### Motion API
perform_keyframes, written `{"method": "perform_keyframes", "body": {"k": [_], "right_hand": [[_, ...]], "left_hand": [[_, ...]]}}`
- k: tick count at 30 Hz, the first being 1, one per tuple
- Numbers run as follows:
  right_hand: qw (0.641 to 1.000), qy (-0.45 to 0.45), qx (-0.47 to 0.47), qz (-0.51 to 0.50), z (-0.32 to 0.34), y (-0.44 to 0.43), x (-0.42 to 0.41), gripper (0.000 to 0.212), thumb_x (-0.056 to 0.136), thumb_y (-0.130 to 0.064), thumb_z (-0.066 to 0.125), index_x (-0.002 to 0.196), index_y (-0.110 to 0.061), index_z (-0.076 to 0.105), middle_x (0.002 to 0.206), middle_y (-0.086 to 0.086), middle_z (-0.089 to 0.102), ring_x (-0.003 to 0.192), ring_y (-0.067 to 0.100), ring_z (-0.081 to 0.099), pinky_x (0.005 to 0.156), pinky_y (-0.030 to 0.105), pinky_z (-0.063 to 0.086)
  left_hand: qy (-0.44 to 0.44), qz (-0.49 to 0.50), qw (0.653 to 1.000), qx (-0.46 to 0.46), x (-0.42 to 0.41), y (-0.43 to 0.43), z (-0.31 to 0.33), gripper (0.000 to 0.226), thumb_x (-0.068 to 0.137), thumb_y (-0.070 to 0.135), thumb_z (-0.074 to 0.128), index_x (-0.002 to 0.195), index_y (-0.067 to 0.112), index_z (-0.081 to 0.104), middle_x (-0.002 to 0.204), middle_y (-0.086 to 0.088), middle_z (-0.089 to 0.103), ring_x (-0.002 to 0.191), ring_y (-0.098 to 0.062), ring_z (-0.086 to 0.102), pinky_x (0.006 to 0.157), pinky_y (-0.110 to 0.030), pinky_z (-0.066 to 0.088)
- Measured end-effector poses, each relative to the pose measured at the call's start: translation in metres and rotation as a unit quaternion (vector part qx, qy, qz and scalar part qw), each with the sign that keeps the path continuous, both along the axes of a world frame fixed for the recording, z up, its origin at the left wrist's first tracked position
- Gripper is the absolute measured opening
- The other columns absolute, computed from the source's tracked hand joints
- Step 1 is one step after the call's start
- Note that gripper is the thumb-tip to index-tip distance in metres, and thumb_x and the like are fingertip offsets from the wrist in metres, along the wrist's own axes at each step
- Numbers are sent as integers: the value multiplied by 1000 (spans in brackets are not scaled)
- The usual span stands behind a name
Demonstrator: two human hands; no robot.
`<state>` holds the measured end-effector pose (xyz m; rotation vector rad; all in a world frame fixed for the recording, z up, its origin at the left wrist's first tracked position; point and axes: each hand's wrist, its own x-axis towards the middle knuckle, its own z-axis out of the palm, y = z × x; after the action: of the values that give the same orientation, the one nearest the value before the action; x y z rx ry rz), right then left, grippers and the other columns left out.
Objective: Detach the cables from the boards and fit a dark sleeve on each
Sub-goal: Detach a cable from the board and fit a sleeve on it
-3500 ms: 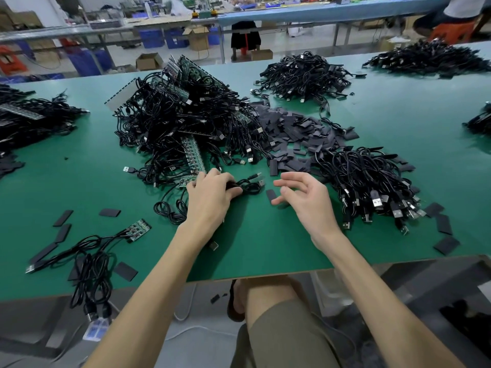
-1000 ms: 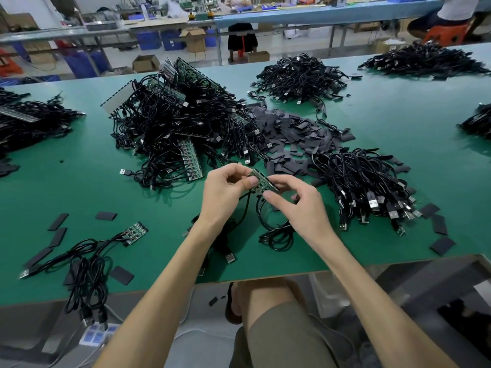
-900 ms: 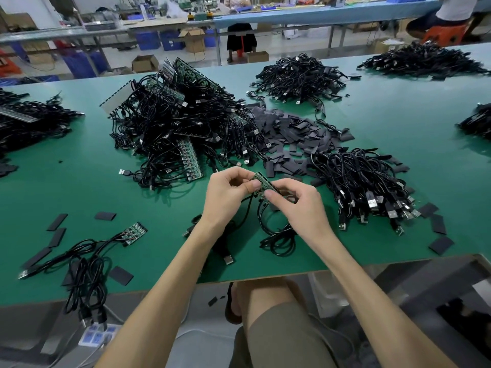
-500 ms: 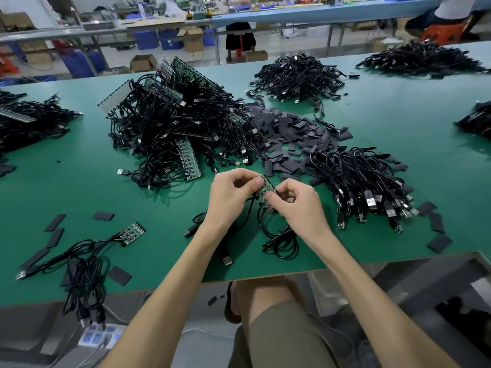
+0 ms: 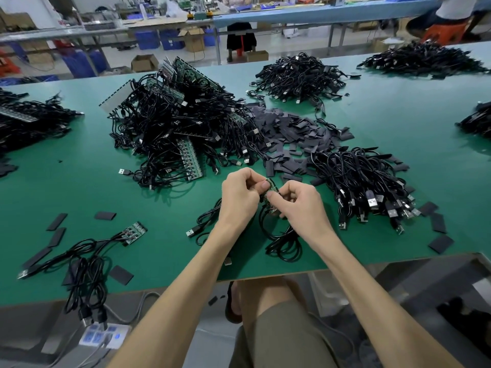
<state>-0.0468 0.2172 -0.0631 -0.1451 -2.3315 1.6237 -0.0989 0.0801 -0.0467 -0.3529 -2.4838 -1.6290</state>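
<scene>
the 2 hands are just above the green worktop (image 5: pixel 79 187), near the middle of its front edge. the left hand (image 5: pixel 239 197) pinches a small green board (image 5: pixel 272 184) between the thumb and the curled fingers. the right hand (image 5: pixel 300 205) pinches the lower end of the same board with thumb and forefinger. black cables (image 5: pixel 281 243) hang from the board and lie coiled on the worktop under the wrists. behind the hands lies a heap of dark sleeves (image 5: pixel 292 131), and left of it a pile of boards with cables (image 5: pixel 180 128).
</scene>
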Motion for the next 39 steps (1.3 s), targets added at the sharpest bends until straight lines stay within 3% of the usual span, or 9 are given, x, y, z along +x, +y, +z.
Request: {"method": "perform_keyframes", "body": {"k": [9, 14, 20, 27, 29, 31, 34, 37, 39], "right_hand": [[999, -2, -29, -17, -2, -2, -4, 21, 91, -32, 76, 82, -15, 69, 69, 0, 74, 60, 6, 69, 61, 27, 50], [1000, -10, -25, -15, -4, -1, -6, 21, 90, -38, 77, 92, -19, 68, 76, -3, 75, 70, 7, 72, 68, 21, 54], [999, 34, -7, 19, -1, -2, -3, 36, 90, -39, 77, 123, -30, 64, 118, -13, 61, 113, 9, 52, 92, 23, 45], [998, 50, 25, 42, -6, -2, -5, 75, 87, 0, 73, 148, -35, 47, 117, -14, 66, 114, 0, 55, 88, 1, 36], [997, 62, -9, 49, -5, -1, -4, 72, 90, -7, 73, 151, -33, 45, 111, -15, 68, 106, -1, 59, 86, 6, 40], [995, 67, -61, 50, -3, -1, -2, 61, 97, -34, 69, 153, -34, 43, 110, -15, 71, 107, 0, 63, 91, 16, 46], [993, 63, -97, 39, -1, -2, -1, 67, 94, -64, 59, 153, -38, 41, 111, -16, 72, 109, 2, 65, 96, 27, 48], [994, 47, -81, 48, -2, -2, -2, 65, 94, -58, 63, 150, -28, 48, 116, -9, 73, 115, 11, 66, 105, 43, 49], [995, 56, -79, 35, -2, -1, -3, 49, 98, -42, 67, 141, -20, 57, 109, -5, 76, 111, 12, 68, 104, 43, 51]], "left_hand": [[63, 27, 997, 42, 12, -7, 31, 10, 95, 16, 71, 85, 15, 69, 72, 4, 67, 63, -7, 59, 64, -20, 47], [112, -64, 984, 120, 29, -13, 83, 10, 95, 23, 73, 89, 15, 72, 72, 2, 69, 47, -11, 52, 46, -18, 40], [-81, -100, 955, 268, 19, 3, 81, 16, 99, 18, 66, 99, 3, 70, 77, -2, 65, 49, -7, 46, 42, -16, 33], [-285, -33, 850, 441, 1, 32, 51, 13, 103, 13, 58, 103, 1, 63, 86, -10, 65, 68, -15, 65, 57, -21, 55], [-300, -48, 849, 431, -5, 29, 49, 12, 102, 14, 61, 104, 4, 67, 86, -7, 69, 76, -18, 68, 67, -28, 58], [-286, -69, 882, 368, -10, 24, 49, 12, 99, 19, 65, 103, 9, 72, 85, -2, 72, 79, -18, 68, 76, -35, 59], [-272, -74, 913, 296, -9, 18, 43, 17, 95, 24, 71, 106, 13, 77, 89, 2, 71, 79, -16, 66, 74, -27, 58], [-256, -79, 922, 279, -6, 19, 30, 25, 90, 29, 76, 110, 14, 78, 97, -3, 70, 89, -20, 61, 78, -26, 52], [-249, -98, 926, 266, -3, 21, 24, 23, 88, 28, 77, 107, 15, 79, 97, -2, 75, 87, -18, 65, 75, -24, 50]]}}
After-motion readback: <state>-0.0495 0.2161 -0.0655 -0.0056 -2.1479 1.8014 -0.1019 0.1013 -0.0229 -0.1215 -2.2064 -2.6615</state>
